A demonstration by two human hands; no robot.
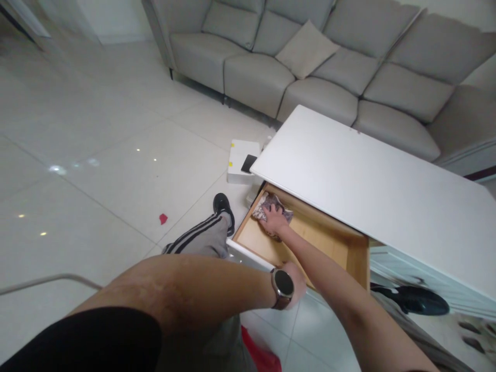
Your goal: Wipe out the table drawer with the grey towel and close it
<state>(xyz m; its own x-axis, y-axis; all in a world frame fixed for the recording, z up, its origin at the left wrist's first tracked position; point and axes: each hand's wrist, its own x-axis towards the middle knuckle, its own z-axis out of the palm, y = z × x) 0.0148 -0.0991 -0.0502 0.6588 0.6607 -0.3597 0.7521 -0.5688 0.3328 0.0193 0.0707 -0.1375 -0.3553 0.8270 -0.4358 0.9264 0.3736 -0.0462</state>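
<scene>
A pulled-out wooden drawer (pixel 244 235) with a white front juts from the white table (pixel 372 181). Inside its far left corner lies a bunched brown-and-white patterned cloth (pixel 260 207). My right hand (pixel 276 219) reaches into the drawer and grips this cloth, its fingers curled over the top. My left hand (pixel 296 284), below a round dark wristwatch (pixel 283 282), is at the drawer's front edge and seems closed around it. The watch and wrist hide most of its fingers.
A white box (pixel 238 176) with a dark flat device (pixel 248 164) on it stands on the floor by the table's corner. Behind is a grey sofa (pixel 251 77) with a beige cushion (pixel 306 49). A red scrap (pixel 163 219) lies on the tiles (pixel 96 134).
</scene>
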